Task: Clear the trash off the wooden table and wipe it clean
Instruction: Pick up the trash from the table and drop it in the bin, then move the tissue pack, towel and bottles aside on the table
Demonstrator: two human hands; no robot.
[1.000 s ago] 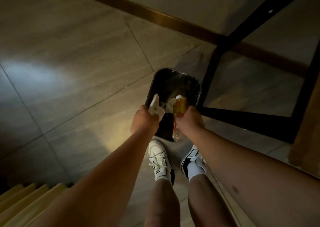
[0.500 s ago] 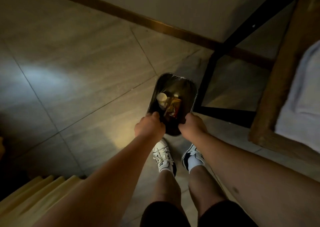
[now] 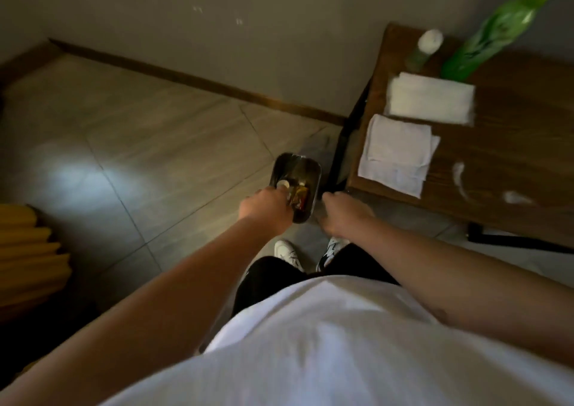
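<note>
A dark trash bin [image 3: 306, 169] stands on the tiled floor beside the wooden table [image 3: 512, 154]. Inside it lie a white cup [image 3: 283, 184] and a yellow-orange wrapper [image 3: 299, 200]. My left hand [image 3: 267, 208] hovers over the bin's near left edge, fingers curled, with nothing in it. My right hand [image 3: 343, 216] hangs just right of the bin, fingers loose and empty. Two folded white cloths [image 3: 431, 98] [image 3: 394, 151] lie on the table. White smears [image 3: 459, 176] mark the tabletop near its front edge.
A tall green bottle [image 3: 494, 33] and a small white-capped bottle [image 3: 425, 48] stand at the table's back. The black table leg [image 3: 341, 145] rises right beside the bin. A yellow ridged object [image 3: 28, 250] sits at the left. My shoes are below the bin.
Both hands let the cup and the bottle drop into the bin and are empty now. My view has risen and swung right, bringing the tabletop into sight.
</note>
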